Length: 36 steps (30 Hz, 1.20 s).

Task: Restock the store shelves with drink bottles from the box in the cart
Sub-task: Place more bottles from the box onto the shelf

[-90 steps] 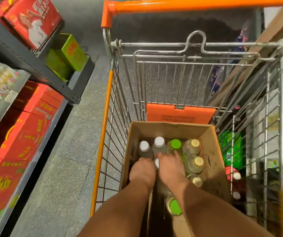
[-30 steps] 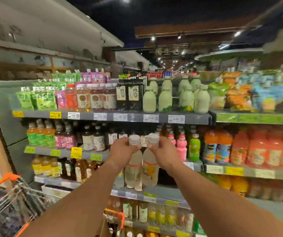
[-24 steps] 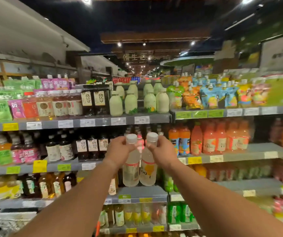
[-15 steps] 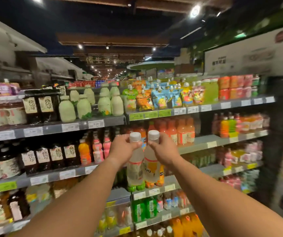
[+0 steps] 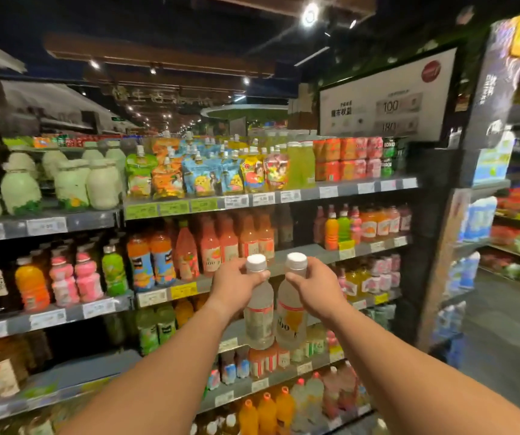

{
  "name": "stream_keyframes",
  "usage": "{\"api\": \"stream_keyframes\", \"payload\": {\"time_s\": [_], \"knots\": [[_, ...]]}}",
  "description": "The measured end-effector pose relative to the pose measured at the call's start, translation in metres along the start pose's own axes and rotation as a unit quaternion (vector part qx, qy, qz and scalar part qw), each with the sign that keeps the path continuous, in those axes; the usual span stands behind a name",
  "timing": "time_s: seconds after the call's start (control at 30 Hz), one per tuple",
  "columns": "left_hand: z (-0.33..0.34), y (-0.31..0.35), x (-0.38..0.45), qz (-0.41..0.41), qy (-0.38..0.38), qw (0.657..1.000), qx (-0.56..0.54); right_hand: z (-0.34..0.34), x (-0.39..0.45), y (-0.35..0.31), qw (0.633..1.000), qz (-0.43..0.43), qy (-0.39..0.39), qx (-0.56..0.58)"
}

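Observation:
I hold two pale, cloudy drink bottles with white caps upright and side by side in front of the shelves. My left hand [image 5: 235,285] grips the neck of the left bottle [image 5: 259,318]. My right hand [image 5: 313,285] grips the neck of the right bottle [image 5: 290,321], which carries a label with an orange picture. Both bottles hang in the air in front of the middle shelf [image 5: 312,252], which is lined with orange and pink juice bottles. The cart and box are out of view.
Shelves full of drinks fill the view: milky green bottles [image 5: 71,186] and pouches [image 5: 202,174] on top, juices below, price tags along the edges. A dark end post [image 5: 431,246] closes the shelving at right. Beyond it an aisle floor [image 5: 509,334] opens.
I lifted both bottles out of the box in the cart and turned to the shelves. Over the last second my view has swung right along the shelving, with the bottles held steady.

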<state>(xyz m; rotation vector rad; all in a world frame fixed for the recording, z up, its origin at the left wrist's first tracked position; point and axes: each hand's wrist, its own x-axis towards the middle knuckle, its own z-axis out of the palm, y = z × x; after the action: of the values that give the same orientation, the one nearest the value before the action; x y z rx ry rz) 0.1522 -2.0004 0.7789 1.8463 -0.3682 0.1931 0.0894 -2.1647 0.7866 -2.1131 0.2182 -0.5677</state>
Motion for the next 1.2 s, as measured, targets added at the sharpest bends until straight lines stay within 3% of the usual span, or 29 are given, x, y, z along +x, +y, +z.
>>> {"api": "stream_keyframes", "payload": {"time_s": [0.2, 0.67, 0.97, 1.2], "knots": [[0.063, 0.005, 0.027, -0.033, -0.016, 0.999, -0.009, -0.032, 0.039, 0.05, 1.0, 0.019, -0.011, 0.003], [0.146, -0.022, 0.174, -0.016, -0.003, 1.0, 0.002, -0.025, 0.197, 0.117, 1.0, -0.022, -0.021, -0.004], [0.183, -0.038, 0.258, -0.015, 0.086, 0.996, -0.02, -0.01, 0.306, 0.148, 0.996, -0.076, -0.007, 0.038], [0.223, -0.053, 0.313, -0.039, 0.151, 0.988, -0.024, 0.0, 0.389, 0.183, 0.992, -0.109, -0.047, 0.053]]}}
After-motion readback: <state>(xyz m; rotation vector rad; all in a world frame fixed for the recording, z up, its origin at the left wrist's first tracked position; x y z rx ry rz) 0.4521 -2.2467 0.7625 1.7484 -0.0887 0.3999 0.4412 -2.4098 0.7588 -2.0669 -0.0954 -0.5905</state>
